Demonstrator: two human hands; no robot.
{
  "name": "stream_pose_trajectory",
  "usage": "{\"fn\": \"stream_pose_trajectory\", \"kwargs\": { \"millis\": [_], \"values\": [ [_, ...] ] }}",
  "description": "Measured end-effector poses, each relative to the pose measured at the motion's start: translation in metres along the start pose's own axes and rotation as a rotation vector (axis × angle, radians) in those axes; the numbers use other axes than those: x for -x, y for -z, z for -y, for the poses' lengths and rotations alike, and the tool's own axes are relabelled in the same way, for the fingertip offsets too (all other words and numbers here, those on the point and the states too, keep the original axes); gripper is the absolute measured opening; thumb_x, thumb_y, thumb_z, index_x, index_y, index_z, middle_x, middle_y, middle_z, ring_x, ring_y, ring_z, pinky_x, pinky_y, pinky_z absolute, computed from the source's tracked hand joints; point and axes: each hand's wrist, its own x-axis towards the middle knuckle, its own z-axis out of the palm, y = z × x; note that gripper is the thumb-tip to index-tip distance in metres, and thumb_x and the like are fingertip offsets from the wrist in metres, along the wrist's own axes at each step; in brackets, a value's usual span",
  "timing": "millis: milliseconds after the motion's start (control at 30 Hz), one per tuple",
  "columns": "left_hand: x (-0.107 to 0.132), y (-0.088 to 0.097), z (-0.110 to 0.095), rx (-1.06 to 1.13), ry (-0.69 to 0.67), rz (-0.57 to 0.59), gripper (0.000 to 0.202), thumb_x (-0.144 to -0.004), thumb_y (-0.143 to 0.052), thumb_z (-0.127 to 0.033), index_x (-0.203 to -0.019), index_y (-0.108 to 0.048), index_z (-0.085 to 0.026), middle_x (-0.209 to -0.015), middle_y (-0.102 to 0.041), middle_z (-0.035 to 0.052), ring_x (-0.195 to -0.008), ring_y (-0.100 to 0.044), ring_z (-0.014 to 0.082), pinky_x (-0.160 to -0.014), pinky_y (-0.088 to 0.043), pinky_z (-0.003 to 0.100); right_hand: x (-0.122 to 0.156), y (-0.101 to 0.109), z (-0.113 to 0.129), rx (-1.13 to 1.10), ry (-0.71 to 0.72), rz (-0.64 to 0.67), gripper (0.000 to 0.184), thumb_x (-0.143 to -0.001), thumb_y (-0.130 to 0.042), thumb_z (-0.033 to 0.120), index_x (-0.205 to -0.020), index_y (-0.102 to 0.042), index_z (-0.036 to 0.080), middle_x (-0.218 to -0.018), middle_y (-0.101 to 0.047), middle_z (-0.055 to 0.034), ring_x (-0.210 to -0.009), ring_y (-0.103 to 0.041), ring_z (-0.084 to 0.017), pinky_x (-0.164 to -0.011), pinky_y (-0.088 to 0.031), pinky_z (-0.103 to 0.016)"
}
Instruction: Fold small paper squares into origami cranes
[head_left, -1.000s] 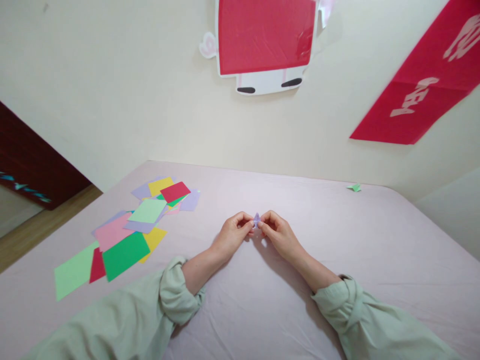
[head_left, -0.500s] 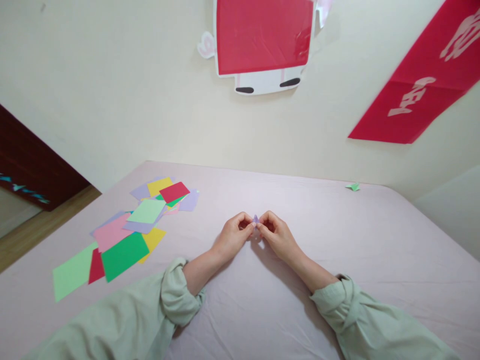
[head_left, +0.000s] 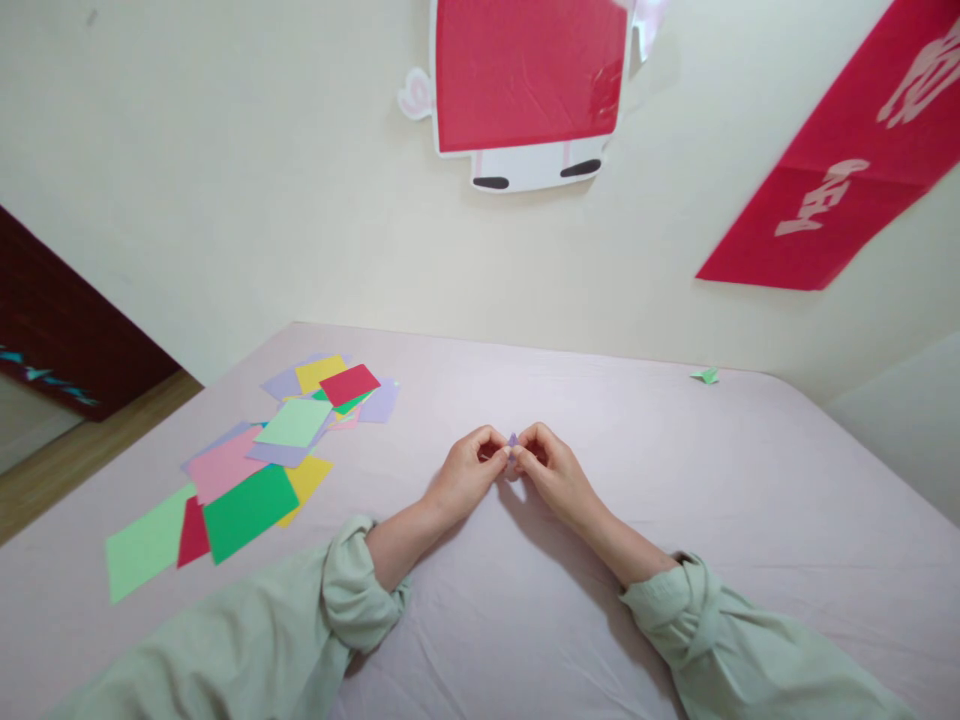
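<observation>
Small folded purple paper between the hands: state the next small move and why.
Probably a gentle squeeze to firm up the small folded purple paper: the left hand and right hand pinch it from either side, its pointed tip showing between them.

The left hand [head_left: 465, 470] and right hand [head_left: 555, 470] came slightly closer together, and less purple paper [head_left: 513, 440] showed between them.

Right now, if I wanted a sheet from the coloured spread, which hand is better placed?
Probably the left hand: it is nearer the coloured sheets, with the right hand farther off. Both pinch the small purple piece, though, so the left would first need to let go.
</observation>
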Motion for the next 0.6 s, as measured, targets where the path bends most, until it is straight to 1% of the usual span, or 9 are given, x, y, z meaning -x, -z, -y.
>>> {"fn": "stream_pose_trajectory", "kwargs": {
  "millis": [67,133,267,400,500,600],
  "values": [
    [-0.0001,0.0000,0.0011,-0.012,-0.027,0.014,0.011,-0.077,-0.059,-0.024,-0.070,-0.057,-0.015,-0.069,-0.056,-0.0011,-0.067,-0.050,0.0112,-0.063,-0.039,0.023,0.0008,-0.0007,0.0008,0.030,0.020,-0.014,0.012,-0.085,-0.053,0.029,-0.078,-0.048,0.021,-0.068,-0.054,0.0032,-0.063,-0.053,-0.014,-0.061,-0.041,-0.027],
    [-0.0001,0.0000,0.0011,0.014,-0.023,0.022,0.011,-0.077,-0.059,-0.024,-0.071,-0.057,-0.015,-0.070,-0.057,-0.0009,-0.067,-0.051,0.0113,-0.064,-0.040,0.023,0.0013,-0.0010,0.0015,0.056,0.041,-0.021,0.013,-0.086,-0.052,0.029,-0.077,-0.049,0.021,-0.068,-0.053,0.0029,-0.063,-0.052,-0.014,-0.060,-0.040,-0.027],
    [-0.0001,-0.0001,-0.0001,0.099,0.051,0.026,0.015,-0.077,-0.060,-0.028,-0.070,-0.056,-0.015,-0.066,-0.055,-0.0022,-0.062,-0.049,0.0101,-0.060,-0.038,0.022,0.0005,-0.0002,0.0011,0.031,0.044,-0.008,0.015,-0.089,-0.049,0.031,-0.078,-0.049,0.021,-0.069,-0.054,0.0025,-0.064,-0.053,-0.014,-0.061,-0.041,-0.027],
    [-0.0009,0.0003,0.0012,0.108,0.095,0.014,0.017,-0.079,-0.059,-0.032,-0.075,-0.056,-0.015,-0.064,-0.055,-0.0028,-0.059,-0.049,0.0097,-0.057,-0.037,0.022,-0.0010,0.0007,0.0002,-0.011,0.023,-0.005,0.019,-0.089,-0.047,0.035,-0.078,-0.051,0.021,-0.068,-0.055,0.0024,-0.064,-0.053,-0.014,-0.063,-0.042,-0.027],
    [-0.0017,0.0005,0.0026,0.089,0.081,-0.011,0.016,-0.081,-0.058,-0.031,-0.078,-0.057,-0.015,-0.068,-0.057,-0.0017,-0.064,-0.053,0.0108,-0.062,-0.041,0.023,-0.0011,0.0002,0.0005,-0.033,0.017,-0.018,0.018,-0.088,-0.050,0.036,-0.079,-0.051,0.021,-0.070,-0.056,0.0022,-0.065,-0.054,-0.014,-0.063,-0.043,-0.027],
    [-0.0015,0.0007,0.0010,0.041,0.030,-0.031,0.011,-0.081,-0.058,-0.027,-0.080,-0.058,-0.016,-0.074,-0.059,-0.0004,-0.070,-0.055,0.0119,-0.067,-0.043,0.024,-0.0004,-0.0002,0.0007,-0.029,0.013,-0.023,0.017,-0.085,-0.055,0.036,-0.080,-0.050,0.021,-0.070,-0.055,0.0024,-0.064,-0.054,-0.014,-0.061,-0.043,-0.027]
  ]
}}
